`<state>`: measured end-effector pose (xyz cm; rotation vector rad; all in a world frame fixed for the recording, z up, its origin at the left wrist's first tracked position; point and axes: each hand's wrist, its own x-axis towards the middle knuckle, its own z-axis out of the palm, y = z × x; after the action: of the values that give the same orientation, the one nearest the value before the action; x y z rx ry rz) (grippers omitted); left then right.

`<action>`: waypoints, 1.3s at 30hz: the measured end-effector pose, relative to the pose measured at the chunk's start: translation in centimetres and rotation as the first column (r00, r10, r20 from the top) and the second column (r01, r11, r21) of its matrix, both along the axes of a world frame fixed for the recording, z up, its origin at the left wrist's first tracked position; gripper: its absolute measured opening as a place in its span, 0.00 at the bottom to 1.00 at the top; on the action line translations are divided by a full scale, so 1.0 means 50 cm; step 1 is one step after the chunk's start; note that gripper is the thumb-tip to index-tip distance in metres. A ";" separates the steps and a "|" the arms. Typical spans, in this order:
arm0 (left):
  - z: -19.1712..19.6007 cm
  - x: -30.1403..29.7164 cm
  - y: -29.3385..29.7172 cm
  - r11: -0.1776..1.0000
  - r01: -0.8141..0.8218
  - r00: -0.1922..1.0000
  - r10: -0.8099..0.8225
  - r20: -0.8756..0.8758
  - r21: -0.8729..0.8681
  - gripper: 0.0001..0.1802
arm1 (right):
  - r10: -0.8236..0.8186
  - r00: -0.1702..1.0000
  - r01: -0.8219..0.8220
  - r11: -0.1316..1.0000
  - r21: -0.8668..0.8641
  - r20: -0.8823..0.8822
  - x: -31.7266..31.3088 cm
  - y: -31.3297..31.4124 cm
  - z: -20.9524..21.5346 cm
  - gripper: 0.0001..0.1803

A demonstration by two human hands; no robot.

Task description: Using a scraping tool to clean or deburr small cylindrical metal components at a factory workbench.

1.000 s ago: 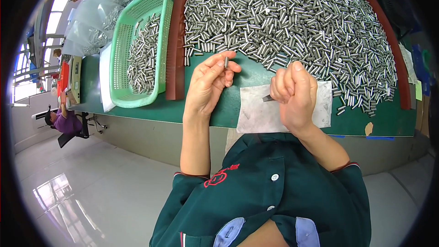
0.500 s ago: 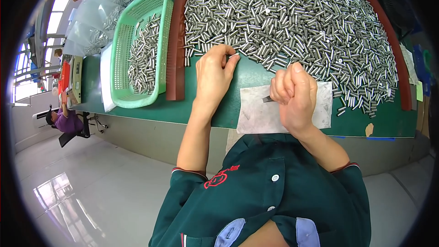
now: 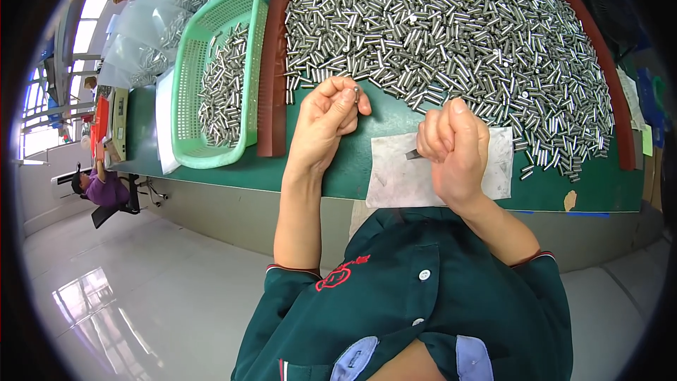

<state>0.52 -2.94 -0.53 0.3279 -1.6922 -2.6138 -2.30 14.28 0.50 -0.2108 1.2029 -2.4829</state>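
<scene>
My left hand point(image 3: 321, 127) is closed in a pinch near the front edge of the pin heap. A small metal pin point(image 3: 357, 94) shows end-on between its thumb and fingers. My right hand point(image 3: 457, 152) is curled shut over a stained white cloth point(image 3: 395, 176). From the little-finger side of that fist pokes a short dark metal piece point(image 3: 413, 154); the rest of it is hidden in the palm. Beyond both hands spreads a broad layer of loose shiny steel pins point(image 3: 437, 35) on the green tabletop point(image 3: 345, 162).
Dark red rails point(image 3: 271, 99) border the pins at left and right. A green plastic basket point(image 3: 182, 92) holding more pins stands left of the left rail. Clear bags point(image 3: 159, 14) of metal parts lie farther left. A person in purple point(image 3: 104, 187) sits in the distance.
My left hand has drawn back slightly from the heap's edge and turned, its fingers curling in around a pin. My right hand has stayed in place.
</scene>
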 end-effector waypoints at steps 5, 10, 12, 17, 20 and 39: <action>-0.003 -0.001 -0.004 0.993 0.051 0.999 -0.051 -0.001 0.111 0.06 | -0.004 1.000 0.004 1.000 -0.004 -0.005 -0.001 0.001 0.001 0.21; 0.007 0.000 -0.006 0.978 0.050 0.998 -0.057 0.027 0.204 0.06 | -0.012 0.999 0.014 0.999 -0.050 0.041 0.000 0.001 0.006 0.21; 0.006 0.001 -0.010 0.972 0.048 0.998 -0.057 0.031 0.232 0.06 | -0.012 0.999 0.014 0.999 -0.048 0.044 0.001 0.000 0.007 0.21; 0.007 0.006 -0.013 0.966 -0.041 0.999 0.040 0.008 0.254 0.11 | -0.015 0.999 0.017 0.999 -0.050 0.042 0.001 -0.004 0.004 0.21; 0.000 0.007 -0.038 0.993 -0.066 0.995 0.072 -0.065 0.093 0.12 | -0.002 1.000 0.002 1.000 -0.002 -0.011 0.000 -0.002 0.002 0.20; 0.004 0.004 -0.018 0.991 -0.032 0.999 0.035 -0.018 0.130 0.07 | 0.005 1.000 -0.005 1.000 -0.012 0.029 -0.001 -0.002 0.002 0.21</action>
<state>0.73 -3.83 -0.34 0.3278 -1.5008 -2.6989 -2.33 14.16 0.60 -0.1805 1.1742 -2.4808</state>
